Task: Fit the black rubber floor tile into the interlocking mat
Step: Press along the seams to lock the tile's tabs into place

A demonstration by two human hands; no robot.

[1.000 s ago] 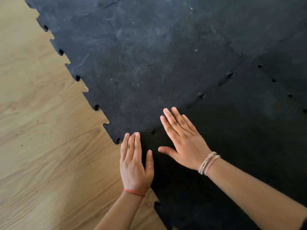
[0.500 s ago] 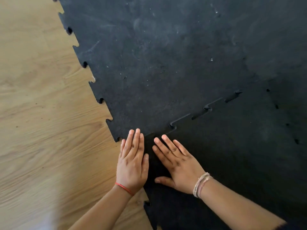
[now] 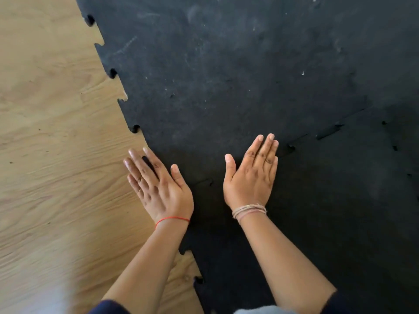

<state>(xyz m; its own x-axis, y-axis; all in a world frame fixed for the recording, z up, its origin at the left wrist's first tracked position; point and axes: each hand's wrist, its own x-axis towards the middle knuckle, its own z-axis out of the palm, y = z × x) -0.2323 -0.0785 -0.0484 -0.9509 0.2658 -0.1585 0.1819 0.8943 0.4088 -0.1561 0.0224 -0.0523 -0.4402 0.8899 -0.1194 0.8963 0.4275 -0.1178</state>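
**Seam pressed down by two flat hands**

Here, the pressing-in step is judged to be in hand. The tile fills the lower right of the frame, and its toothed edge meets the mat along a seam running from the centre up toward the right edge. Both hands are laid flat, palms down, with nothing pinched. The left hand is placed at centre left across the outer edge of the rubber, its fingers slightly spread and partly over the floor. The right hand is placed on the seam at centre, fingers pressed together, thumb held out.

Between the hands the seam looks nearly flush, with one small notch showing. To the right of the right hand, dark gaps are seen along the seam, so the teeth there appear unseated. The next move is judged to call for downward pressure carried rightward along that line.

Bare wooden floor lies open across the whole left of the frame, bounded by the mat's jagged outer edge, so room for shifting is ample there. Rubber covers the right side entirely.
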